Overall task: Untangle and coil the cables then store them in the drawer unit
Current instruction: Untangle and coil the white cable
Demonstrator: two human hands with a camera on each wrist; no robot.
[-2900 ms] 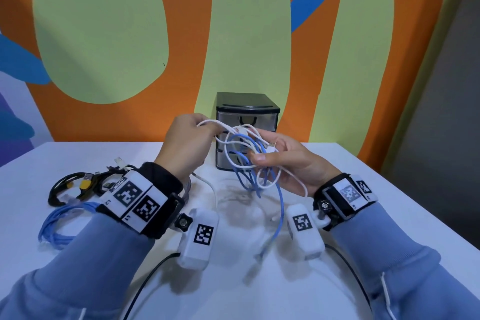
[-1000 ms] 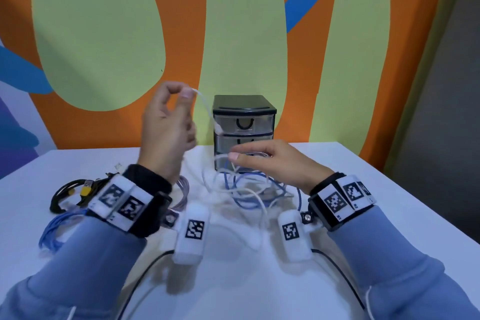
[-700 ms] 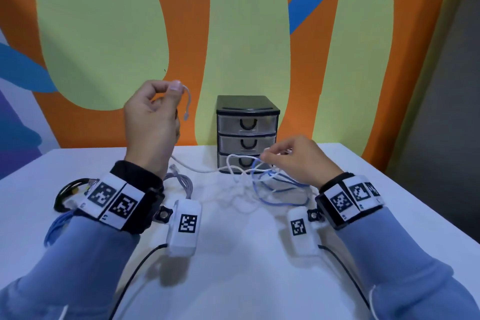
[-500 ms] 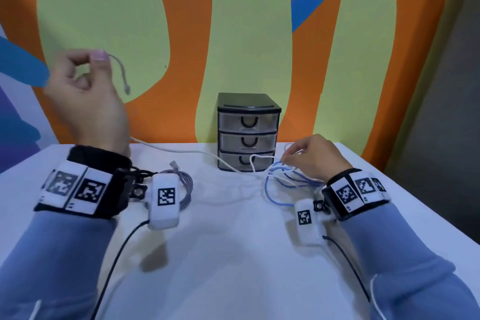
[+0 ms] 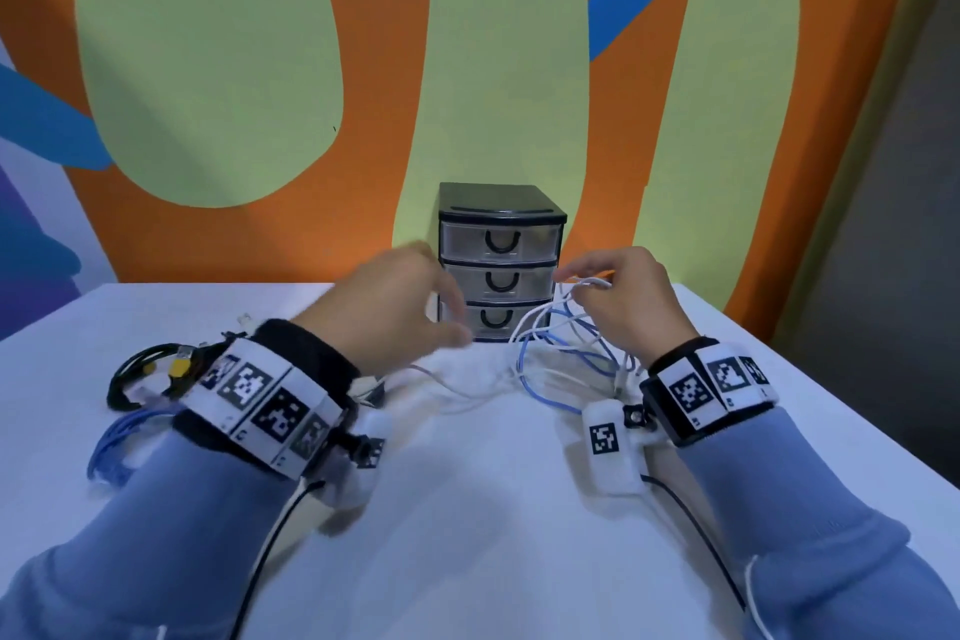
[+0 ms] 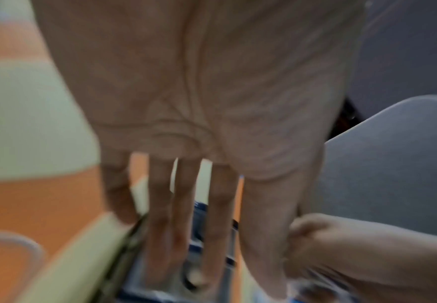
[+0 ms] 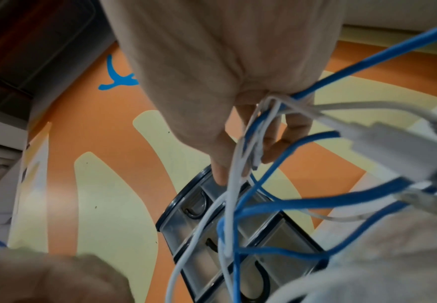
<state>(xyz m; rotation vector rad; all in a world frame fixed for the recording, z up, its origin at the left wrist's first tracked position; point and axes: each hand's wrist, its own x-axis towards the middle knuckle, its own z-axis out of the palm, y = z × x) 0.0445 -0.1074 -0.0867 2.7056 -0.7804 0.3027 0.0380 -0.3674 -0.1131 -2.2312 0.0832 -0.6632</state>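
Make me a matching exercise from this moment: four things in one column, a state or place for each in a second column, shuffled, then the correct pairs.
Things:
1. left hand
2. right hand
3. drawer unit
4. black cable

States or places:
A. all three drawers closed, against the wall
B. on the table at far left, beside a blue coil
C. fingers straight, holding nothing
D. grips the white and blue tangle

Pairs: 1-C, 2-D, 3-A, 4-B
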